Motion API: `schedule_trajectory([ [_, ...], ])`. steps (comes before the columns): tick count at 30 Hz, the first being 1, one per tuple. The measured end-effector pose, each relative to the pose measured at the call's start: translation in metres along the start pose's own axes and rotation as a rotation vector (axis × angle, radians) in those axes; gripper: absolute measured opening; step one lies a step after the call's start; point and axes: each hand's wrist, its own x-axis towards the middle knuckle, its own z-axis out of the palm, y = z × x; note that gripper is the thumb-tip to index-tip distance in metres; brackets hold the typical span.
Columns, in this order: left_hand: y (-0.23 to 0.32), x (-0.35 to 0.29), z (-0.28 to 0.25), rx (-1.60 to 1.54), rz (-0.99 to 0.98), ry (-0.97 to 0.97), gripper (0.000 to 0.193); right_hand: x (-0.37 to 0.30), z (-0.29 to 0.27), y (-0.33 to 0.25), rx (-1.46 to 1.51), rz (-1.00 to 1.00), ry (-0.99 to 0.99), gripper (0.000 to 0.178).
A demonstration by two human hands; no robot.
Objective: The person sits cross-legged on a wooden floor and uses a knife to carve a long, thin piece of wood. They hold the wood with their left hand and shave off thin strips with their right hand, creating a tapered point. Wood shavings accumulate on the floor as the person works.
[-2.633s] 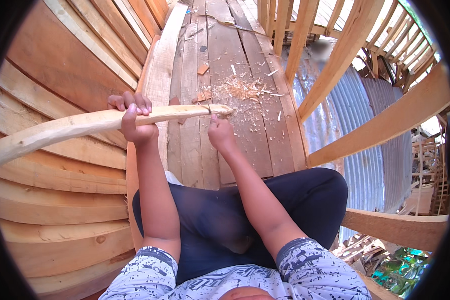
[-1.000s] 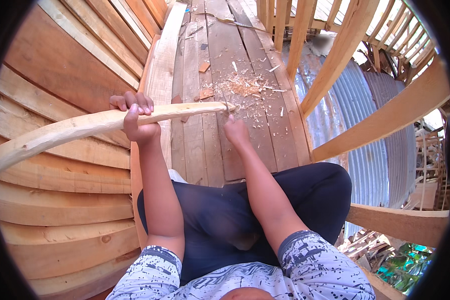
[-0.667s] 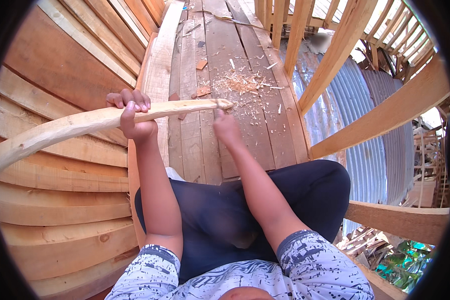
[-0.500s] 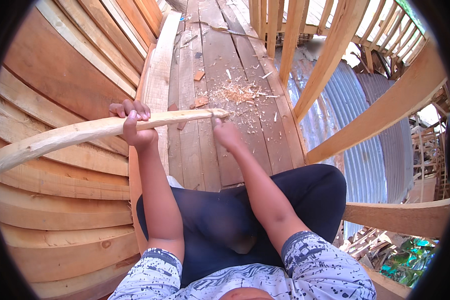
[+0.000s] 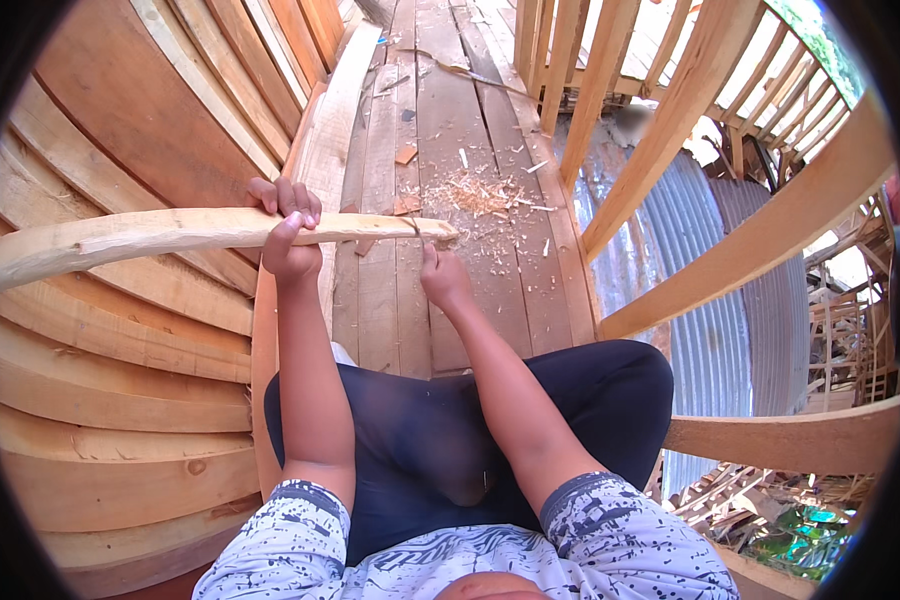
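Note:
A long, pale, peeled wooden pole (image 5: 180, 232) extends from the left edge across the space before me, its rough tip ending over the floor. My left hand (image 5: 288, 228) wraps round the pole, thumb on the near side and fingers over the far side. Close to the tip, my right hand (image 5: 444, 276) is a fist, touching or almost touching the pole's near side. A thin, dark, blade-like tool (image 5: 415, 228) crosses the wood beside this fist; its handle is hidden in my fingers.
Wood shavings (image 5: 478, 192) and small reddish chips (image 5: 406, 204) lie on the plank floor (image 5: 456, 100). Stacked boards (image 5: 120, 400) form a wall on the left. Wooden railing posts (image 5: 660, 130) line the right, with corrugated metal sheets (image 5: 705, 300) beyond. My legs (image 5: 590, 400) are folded below my hands.
The pole's left part has swung up in the picture, making it nearly level. My left hand moved slightly right with it. My right fist shifted slightly left and down, and the dark blade shows more clearly.

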Motion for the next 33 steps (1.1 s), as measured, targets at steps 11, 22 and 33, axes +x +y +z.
schedule_trajectory([
  [11, -0.009, -0.006, -0.007, -0.027, 0.027, 0.065, 0.033, -0.019, -0.022, -0.056, 0.019, -0.237, -0.170, 0.055],
  [22, -0.002, -0.005, -0.016, -0.013, 0.056, 0.108, 0.031, -0.042, -0.004, -0.101, -0.074, -0.214, -0.139, 0.054],
  [33, -0.010, -0.003, -0.008, -0.026, 0.060, 0.122, 0.030, -0.016, -0.010, -0.046, 0.006, -0.030, -0.128, 0.059],
])
